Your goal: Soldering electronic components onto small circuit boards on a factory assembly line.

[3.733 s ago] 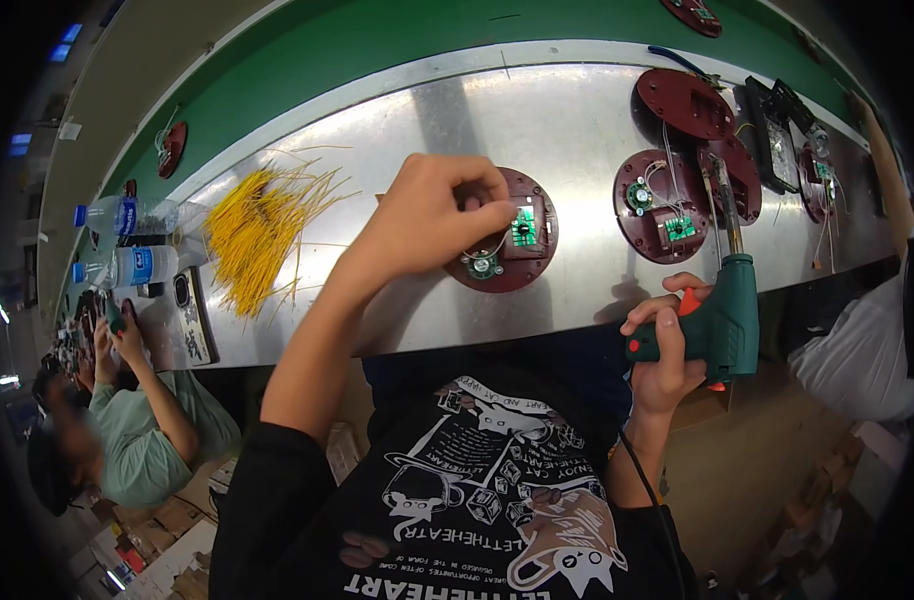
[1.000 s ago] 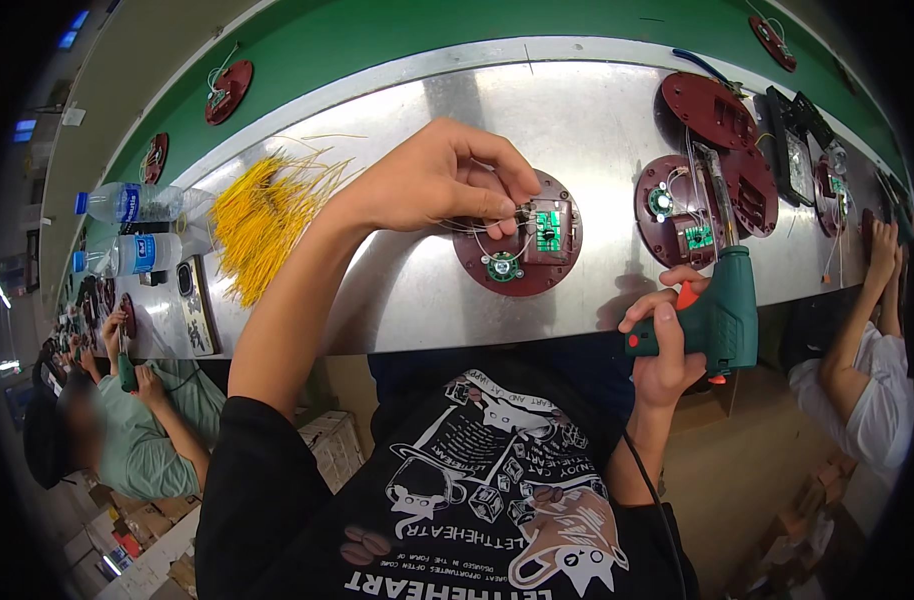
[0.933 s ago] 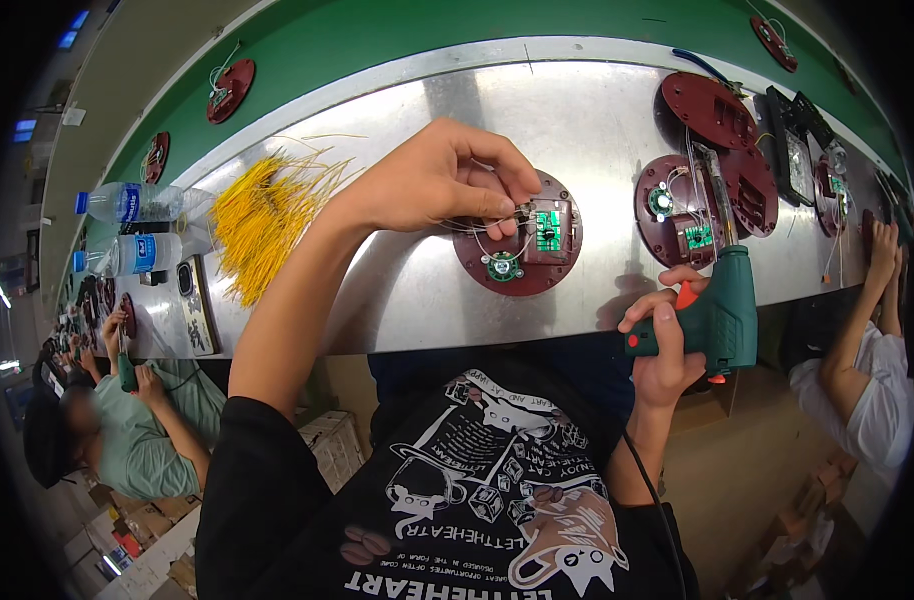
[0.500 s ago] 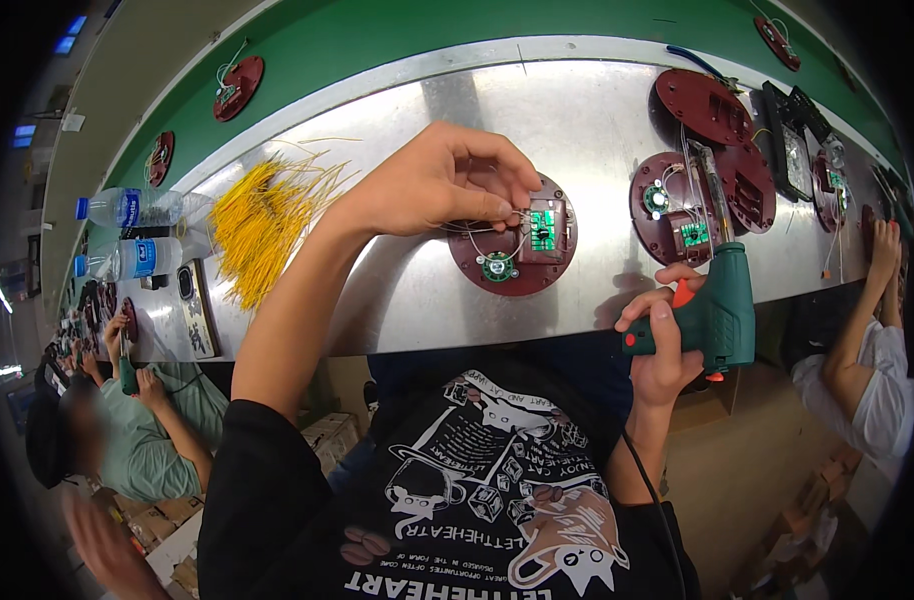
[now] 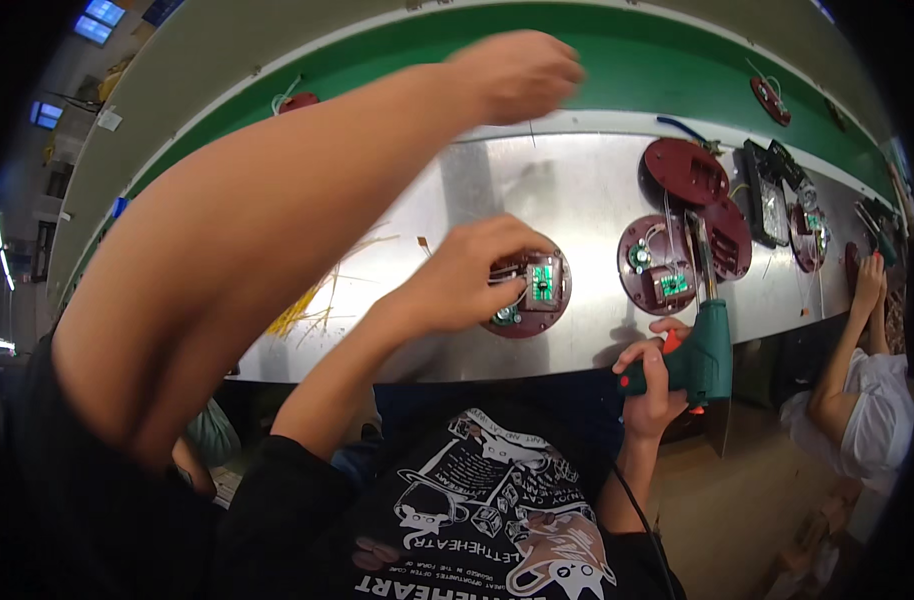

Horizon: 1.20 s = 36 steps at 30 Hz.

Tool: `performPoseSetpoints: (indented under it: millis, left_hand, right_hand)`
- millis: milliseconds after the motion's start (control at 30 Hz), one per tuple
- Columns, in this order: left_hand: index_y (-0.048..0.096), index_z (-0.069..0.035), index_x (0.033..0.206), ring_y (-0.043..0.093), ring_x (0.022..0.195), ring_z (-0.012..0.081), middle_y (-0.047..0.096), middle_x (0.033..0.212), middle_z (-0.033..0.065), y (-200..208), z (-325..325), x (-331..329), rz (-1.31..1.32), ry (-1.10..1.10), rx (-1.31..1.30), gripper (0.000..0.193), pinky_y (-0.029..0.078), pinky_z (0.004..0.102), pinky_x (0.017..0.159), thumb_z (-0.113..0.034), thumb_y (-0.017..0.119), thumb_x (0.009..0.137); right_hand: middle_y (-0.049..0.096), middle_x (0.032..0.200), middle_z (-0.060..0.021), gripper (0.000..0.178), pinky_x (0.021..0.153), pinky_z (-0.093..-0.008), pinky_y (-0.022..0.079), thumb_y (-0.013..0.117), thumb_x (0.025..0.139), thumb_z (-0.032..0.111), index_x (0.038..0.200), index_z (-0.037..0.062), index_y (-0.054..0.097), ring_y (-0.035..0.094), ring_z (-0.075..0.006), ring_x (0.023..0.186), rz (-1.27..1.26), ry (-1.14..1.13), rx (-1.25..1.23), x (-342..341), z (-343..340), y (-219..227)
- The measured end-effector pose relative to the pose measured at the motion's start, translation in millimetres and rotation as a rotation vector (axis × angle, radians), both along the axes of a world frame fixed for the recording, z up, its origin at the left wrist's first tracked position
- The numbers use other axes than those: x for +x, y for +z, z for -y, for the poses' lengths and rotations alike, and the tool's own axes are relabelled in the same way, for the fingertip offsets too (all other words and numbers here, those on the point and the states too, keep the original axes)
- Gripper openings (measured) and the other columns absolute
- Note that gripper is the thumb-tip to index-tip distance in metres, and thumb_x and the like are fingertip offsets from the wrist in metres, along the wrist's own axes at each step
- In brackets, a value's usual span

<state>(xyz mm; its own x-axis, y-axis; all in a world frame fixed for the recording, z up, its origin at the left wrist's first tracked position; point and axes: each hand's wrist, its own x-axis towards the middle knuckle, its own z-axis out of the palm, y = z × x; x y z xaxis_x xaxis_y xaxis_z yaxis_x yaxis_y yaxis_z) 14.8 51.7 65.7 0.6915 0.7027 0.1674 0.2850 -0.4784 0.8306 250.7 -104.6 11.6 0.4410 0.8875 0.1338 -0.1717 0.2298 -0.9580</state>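
Observation:
My left hand [image 5: 480, 268] is over a dark red round housing [image 5: 549, 322], its thumb and fingertips bent together beside a green circuit board [image 5: 544, 284]. Whatever those fingers pinch is hidden beneath them. A second, smaller round green board [image 5: 504, 314] peeks out below the thumb. Gripped in my right hand [image 5: 653, 385] is a green soldering gun [image 5: 712, 355] with red buttons, its long metal barrel pointing away from me. The barrel's far end passes beside another open red housing [image 5: 632, 285] fitted with green boards and white wires.
Another person's arm [image 5: 247, 190] crosses from the left above mine, its blurred hand over the green back strip. Yellow wires [image 5: 312, 310] lie partly behind it. Red covers [image 5: 687, 170] and a black device [image 5: 767, 195] are at right. A co-worker's hands [image 5: 870, 280] are farther right.
Another person's arm has come in from the left, covering the bottles and most of the yellow wires. My left hand stays at the housing, now lower in view. The soldering gun remains in my right hand.

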Motion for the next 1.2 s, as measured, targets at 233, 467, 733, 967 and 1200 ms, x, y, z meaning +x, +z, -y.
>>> performPoseSetpoints:
  millis: [233, 467, 733, 967, 1200]
  left_hand:
    - [0.069, -0.002, 0.108, 0.068, 0.085, 0.0243, 0.069, 0.101, 0.0125, -10, 19, 10, 0.071, 0.171, -0.030, 0.029, 0.055, 0.0315, 0.077, -0.001, 0.069, 0.079]
    - [0.072, -0.001, 0.102, 0.068, 0.083, 0.0268, 0.071, 0.094, 0.0123, -7, 26, 11, -0.014, 0.265, 0.210, 0.026, 0.055, 0.0343, 0.074, 0.001, 0.071, 0.077]
    - [0.073, -0.002, 0.102, 0.066, 0.086, 0.0302, 0.072, 0.098, 0.0135, -8, 36, 10, -0.053, 0.254, 0.282, 0.029, 0.054, 0.0372, 0.076, 0.004, 0.072, 0.074]
    - [0.070, -0.001, 0.106, 0.061, 0.101, 0.0333, 0.069, 0.104, 0.0160, -5, 38, 26, -0.055, 0.211, 0.251, 0.029, 0.051, 0.0406, 0.089, -0.001, 0.073, 0.077]
    - [0.069, 0.001, 0.105, 0.059, 0.104, 0.0359, 0.066, 0.101, 0.0158, -20, 38, 13, -0.227, 0.235, 0.264, 0.025, 0.048, 0.0404, 0.092, -0.010, 0.071, 0.082]
  right_hand:
    - [0.049, 0.115, -0.0195, 0.040, 0.055, -0.0326, 0.055, 0.056, 0.091, 0.001, 0.127, -0.0034, 0.039, 0.062, -0.0191, 0.071, -0.005, -0.077, 0.023, 7, 17, -3]
    - [0.049, 0.115, -0.0193, 0.040, 0.056, -0.0318, 0.057, 0.057, 0.091, 0.002, 0.127, -0.0021, 0.040, 0.063, -0.0195, 0.070, -0.019, -0.082, 0.033, 12, 24, 3]
    - [0.050, 0.113, -0.0195, 0.038, 0.057, -0.0314, 0.057, 0.056, 0.090, 0.002, 0.124, -0.0020, 0.041, 0.063, -0.0191, 0.068, -0.089, -0.110, 0.054, 23, 29, -2]
    - [0.050, 0.112, -0.0189, 0.037, 0.058, -0.0301, 0.056, 0.056, 0.090, 0.003, 0.123, -0.0042, 0.041, 0.063, -0.0184, 0.070, -0.081, -0.085, 0.037, 26, 34, -4]
    - [0.050, 0.112, -0.0187, 0.037, 0.057, -0.0300, 0.055, 0.054, 0.091, 0.002, 0.124, -0.0054, 0.040, 0.062, -0.0181, 0.069, -0.070, -0.102, 0.038, 25, 35, -4]
